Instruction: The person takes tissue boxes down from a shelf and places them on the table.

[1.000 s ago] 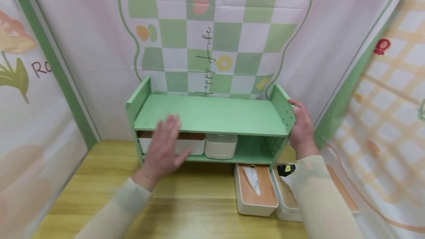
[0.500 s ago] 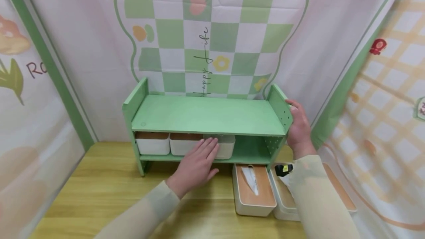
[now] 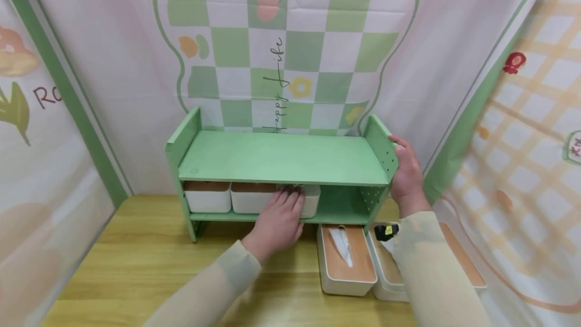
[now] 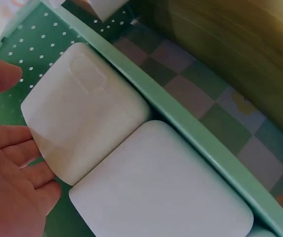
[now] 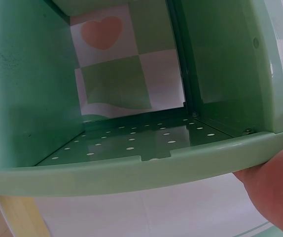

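Left hand has its fingers just loosely bent, tips touching the small white box, thumb spread well away from them. That box is on the lower tier of the green shelf, right beside two brown-topped boxes. Right hand has its fingers curled snugly round the shelf's right side panel. I can also see a tissue box on the counter.

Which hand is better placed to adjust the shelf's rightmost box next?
Probably the left hand: its fingers are at that white box, while the right hand grips the side of the green shelf.
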The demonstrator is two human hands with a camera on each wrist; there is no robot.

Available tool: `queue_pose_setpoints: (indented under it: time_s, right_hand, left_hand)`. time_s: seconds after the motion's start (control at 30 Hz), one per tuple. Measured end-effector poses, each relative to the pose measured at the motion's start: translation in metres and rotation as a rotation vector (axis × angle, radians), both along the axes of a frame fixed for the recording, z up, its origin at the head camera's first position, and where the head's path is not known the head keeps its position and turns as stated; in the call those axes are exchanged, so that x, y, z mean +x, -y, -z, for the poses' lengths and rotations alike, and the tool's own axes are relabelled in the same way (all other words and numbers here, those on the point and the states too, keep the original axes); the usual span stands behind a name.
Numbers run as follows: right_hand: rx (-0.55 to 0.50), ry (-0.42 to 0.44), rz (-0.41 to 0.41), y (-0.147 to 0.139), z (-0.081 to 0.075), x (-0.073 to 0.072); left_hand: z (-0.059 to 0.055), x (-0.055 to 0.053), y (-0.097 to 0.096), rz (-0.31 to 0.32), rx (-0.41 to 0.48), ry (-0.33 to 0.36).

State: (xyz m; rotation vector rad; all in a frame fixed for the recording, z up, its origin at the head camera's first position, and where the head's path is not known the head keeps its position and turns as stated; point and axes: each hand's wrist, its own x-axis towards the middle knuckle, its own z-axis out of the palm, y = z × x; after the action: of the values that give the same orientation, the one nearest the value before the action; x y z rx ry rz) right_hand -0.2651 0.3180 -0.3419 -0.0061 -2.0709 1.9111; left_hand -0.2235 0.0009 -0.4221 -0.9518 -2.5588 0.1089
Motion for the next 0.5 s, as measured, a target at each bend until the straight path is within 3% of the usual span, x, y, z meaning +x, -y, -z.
queue_pose_setpoints:
  time_s: [0.3, 0.5]
  right_hand:
    - [-0.005, 0.000, -0.003, 0.003, -0.001, 0.001]
    - [-0.003, -0.010, -0.005, 0.001, -0.001, 0.002]
  left_hand:
    - [-0.010, 0.013, -0.003, -0.019, -0.026, 0.043]
    - [-0.009, 0.008, -0.008, -0.015, 0.040, 0.053]
